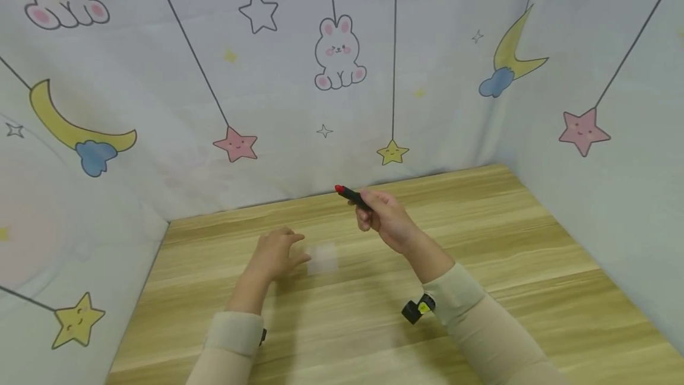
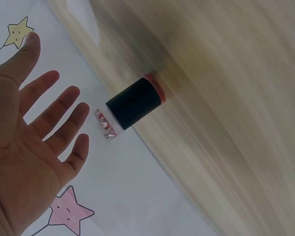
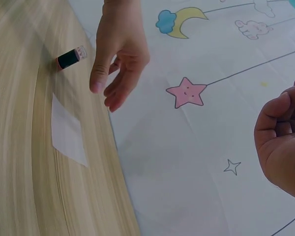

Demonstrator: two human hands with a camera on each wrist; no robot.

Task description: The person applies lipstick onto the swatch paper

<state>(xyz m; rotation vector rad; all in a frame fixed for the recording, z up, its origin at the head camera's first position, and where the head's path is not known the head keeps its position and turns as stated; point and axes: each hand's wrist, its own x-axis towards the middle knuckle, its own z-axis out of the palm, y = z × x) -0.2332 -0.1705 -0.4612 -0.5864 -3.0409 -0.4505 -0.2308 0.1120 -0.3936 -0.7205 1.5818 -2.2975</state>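
My right hand (image 1: 389,223) grips a slim black marker-like stick (image 1: 352,196) with a red end, raised above the table and pointing up to the left. Only a dark sliver of it shows at the edge of the right wrist view, beside the curled fingers (image 3: 273,118). Spread and holding nothing, my left hand (image 1: 275,255) hovers by a small square of white paper (image 1: 322,258). A short black cylinder (image 2: 135,103), with one red end and a clear, red-patterned end, stands on the table near the left hand; in the head view it is hidden.
The wood-grain table (image 1: 534,254) is bordered by white cloth walls (image 1: 299,94) printed with stars, moons and rabbits. A small black device (image 1: 412,311) is strapped at the right wrist, beside the pale sleeve (image 1: 459,296).
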